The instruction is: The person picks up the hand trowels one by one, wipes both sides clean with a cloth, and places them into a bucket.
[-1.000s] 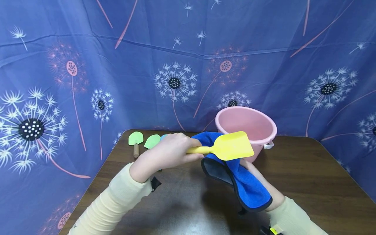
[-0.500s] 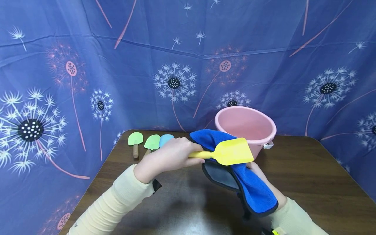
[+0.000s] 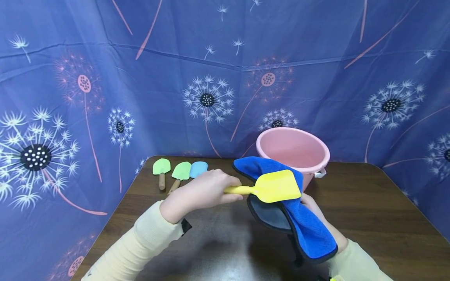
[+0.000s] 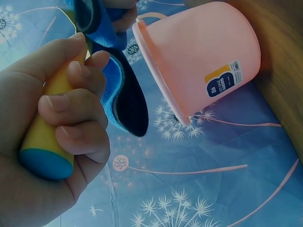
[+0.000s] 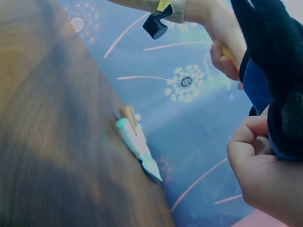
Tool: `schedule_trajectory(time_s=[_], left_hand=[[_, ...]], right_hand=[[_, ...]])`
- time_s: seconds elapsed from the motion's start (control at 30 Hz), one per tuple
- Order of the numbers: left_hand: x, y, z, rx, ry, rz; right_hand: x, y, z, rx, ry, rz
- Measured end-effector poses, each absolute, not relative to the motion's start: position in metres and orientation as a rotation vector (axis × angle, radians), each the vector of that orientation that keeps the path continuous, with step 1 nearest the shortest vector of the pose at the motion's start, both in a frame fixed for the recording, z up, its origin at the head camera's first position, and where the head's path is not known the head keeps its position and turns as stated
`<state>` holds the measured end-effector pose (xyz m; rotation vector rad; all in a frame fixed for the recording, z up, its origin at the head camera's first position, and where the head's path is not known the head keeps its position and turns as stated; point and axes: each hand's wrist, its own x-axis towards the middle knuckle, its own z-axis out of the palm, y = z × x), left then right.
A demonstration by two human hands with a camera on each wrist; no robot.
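1. blue dandelion-print backdrop (image 3: 225, 47) hangs behind a brown wooden surface (image 3: 379, 218), which carries the bucket and three trowels.
2. left hand (image 3: 211, 191): its grip is curled round the handle of a yellow scoop (image 3: 279, 186). the left wrist view shows the handle's blue end (image 4: 46, 164) below the fingers. holding it by the handle leaves the whole blade free, probably so that its face can be reached.
3. the scoop is raised above the surface, its blade pointing right and overlapping the cloth (image 3: 314, 232). whether blade and cloth touch is unclear.
4. right hand (image 5: 265, 170): its grip is on the cloth, fingers curled in at the cloth's edge and partly hidden. from behind, this seems to support the draped cloth and bring it up to the blade.
5. the bucket (image 3: 307, 179) stands upright near the surface's far edge, beyond the cloth; that spot appears to leave room for both hands in front.
6. two green trowels (image 3: 161, 166) and a blue trowel (image 3: 199, 169) lie at the far left, laid side by side, perhaps to stay out of the way.
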<state>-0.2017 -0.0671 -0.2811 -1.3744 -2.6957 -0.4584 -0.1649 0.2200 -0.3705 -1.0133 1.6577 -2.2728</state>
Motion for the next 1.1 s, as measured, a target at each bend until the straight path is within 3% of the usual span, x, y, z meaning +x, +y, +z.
schedule_trajectory(time_s=[0.2,0.4,0.7,1.1], left_hand=[[-0.201,-0.072,-0.284,-1.377,-2.722,-0.493],[-0.202,-0.076,-0.288,-1.381,-2.711,-0.488],[-0.204,-0.083,-0.292,-1.398,-2.701,-0.452],[-0.204,-0.098,-0.293,-1.405,-2.710,-0.431]], right_hand=[[-0.164,0.226,-0.371,-0.862,1.314,-2.320],[-0.163,0.233,-0.372,-0.949,1.582,-2.289],[-0.160,0.244,-0.369,-0.814,1.604,-2.286],[-0.160,0.253,-0.369,-0.970,1.856,-2.318]])
